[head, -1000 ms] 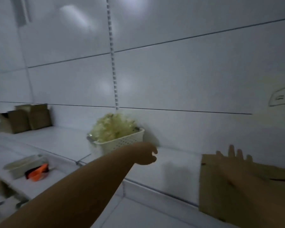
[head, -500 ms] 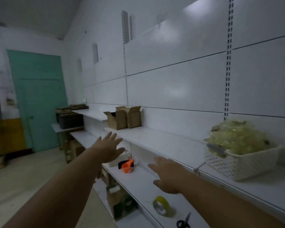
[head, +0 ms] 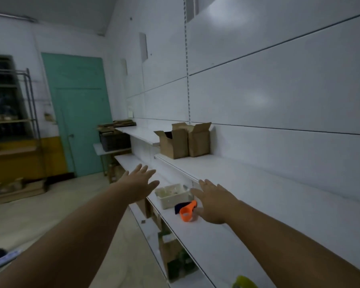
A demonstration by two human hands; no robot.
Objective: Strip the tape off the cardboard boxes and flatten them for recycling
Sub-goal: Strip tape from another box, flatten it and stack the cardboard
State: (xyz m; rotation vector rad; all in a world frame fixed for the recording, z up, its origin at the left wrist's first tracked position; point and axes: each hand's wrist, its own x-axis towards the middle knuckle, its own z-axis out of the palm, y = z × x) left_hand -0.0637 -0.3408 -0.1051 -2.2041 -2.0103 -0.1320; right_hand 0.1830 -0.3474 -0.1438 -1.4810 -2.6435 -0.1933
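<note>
I see both arms stretched forward along the white wall shelving. My left hand (head: 140, 185) hovers in the air beside the shelf edges, palm down, its fingers (head: 143, 171) straight, spread and holding nothing. My right hand (head: 213, 201) is out over the lower shelf (head: 208, 240), its fingers (head: 204, 184) also released and splayed, gripping nothing. Its near edge lies just beside an orange tape dispenser (head: 187, 212) on that shelf, and I cannot tell whether the two touch.

The cardboard boxes (head: 175, 143) are well ahead of both hands, on the upper shelf (head: 247, 179). There are two of them, upright and side by side against the wall panel, with their top flaps standing open. Neither hand is near them.

Between my hands, a white basket (head: 170, 196) sits on the lower shelf just beyond the dispenser. Something dark lies beside the dispenser, too blurred to name. Under the shelf stands another brown box (head: 172, 256), and a yellow-green roll (head: 243, 282) shows at the bottom edge of the view. Further down the wall, a stack of flat cardboard (head: 117, 124) rests on a far shelf above a dark crate (head: 114, 140). A green door (head: 79, 113) closes the end of the room, with a metal rack (head: 13, 121) to its left
</note>
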